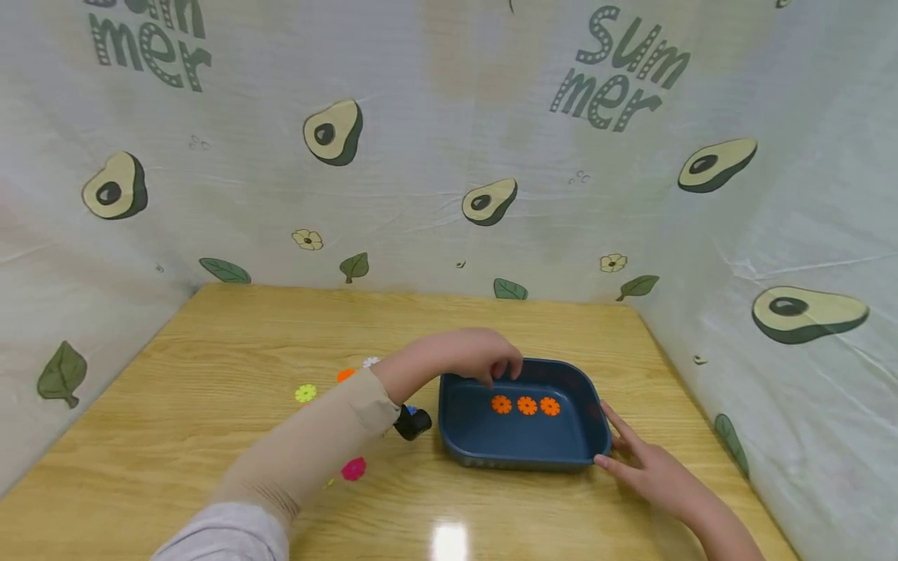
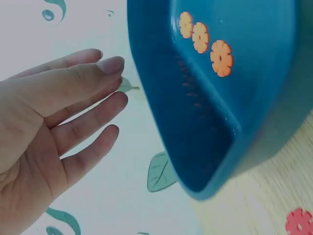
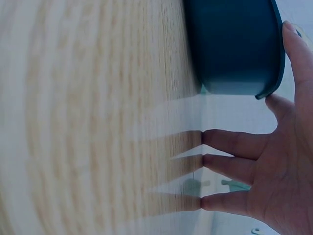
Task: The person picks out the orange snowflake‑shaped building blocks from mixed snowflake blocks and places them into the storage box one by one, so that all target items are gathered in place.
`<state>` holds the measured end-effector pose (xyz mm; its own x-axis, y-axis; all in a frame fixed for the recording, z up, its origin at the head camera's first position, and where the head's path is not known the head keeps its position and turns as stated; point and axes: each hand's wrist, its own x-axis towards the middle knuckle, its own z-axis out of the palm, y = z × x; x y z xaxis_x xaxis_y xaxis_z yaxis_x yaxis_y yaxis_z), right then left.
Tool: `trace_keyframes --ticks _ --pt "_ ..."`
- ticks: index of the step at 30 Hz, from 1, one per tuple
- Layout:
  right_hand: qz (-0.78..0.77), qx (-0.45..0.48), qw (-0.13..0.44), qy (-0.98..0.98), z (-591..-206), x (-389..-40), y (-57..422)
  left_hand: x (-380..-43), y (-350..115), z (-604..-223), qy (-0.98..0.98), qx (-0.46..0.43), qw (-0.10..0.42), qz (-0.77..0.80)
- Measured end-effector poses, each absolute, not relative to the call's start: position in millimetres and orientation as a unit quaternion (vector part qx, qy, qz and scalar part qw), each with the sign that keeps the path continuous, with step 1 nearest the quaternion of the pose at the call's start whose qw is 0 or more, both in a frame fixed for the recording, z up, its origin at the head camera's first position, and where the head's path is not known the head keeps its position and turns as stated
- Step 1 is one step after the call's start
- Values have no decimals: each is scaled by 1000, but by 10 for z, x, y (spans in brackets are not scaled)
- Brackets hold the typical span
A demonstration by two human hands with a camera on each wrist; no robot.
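A dark blue rectangular tray (image 1: 522,448) stands on the table, with three orange notched plastic discs (image 1: 527,406) in a row on its floor. My left hand (image 1: 484,356) hovers over the tray's back left part. In the left wrist view, that left hand (image 2: 73,103) has loosely extended fingers and a bare palm, apart from the tray wall (image 2: 156,107). At the tray's right side, my right hand (image 1: 648,471) touches the rim with index finger and thumb. The right wrist view shows the right hand's (image 3: 274,161) other fingers spread, their tips on the tabletop.
Left of the tray lie loose discs: a pink one (image 1: 354,469), a yellow-green one (image 1: 305,393), an orange one (image 1: 346,375) and a white one (image 1: 371,361). The left forearm (image 1: 316,452) hides part of that area. A printed curtain (image 1: 421,156) borders the wooden table (image 1: 281,327).
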<state>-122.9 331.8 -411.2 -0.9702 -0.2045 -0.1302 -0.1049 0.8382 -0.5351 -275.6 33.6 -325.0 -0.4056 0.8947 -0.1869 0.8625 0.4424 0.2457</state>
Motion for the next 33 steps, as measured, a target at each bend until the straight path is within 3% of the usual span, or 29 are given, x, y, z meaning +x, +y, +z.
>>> trace_keyframes --ticks 20,33 --pt "-268 -79 99 955 -4108 -1221 3312 -2460 -559 -3410 867 478 83 113" --pt "-263 -77 107 956 -4118 -1242 3323 -2388 -1217 -3543 887 420 89 171"
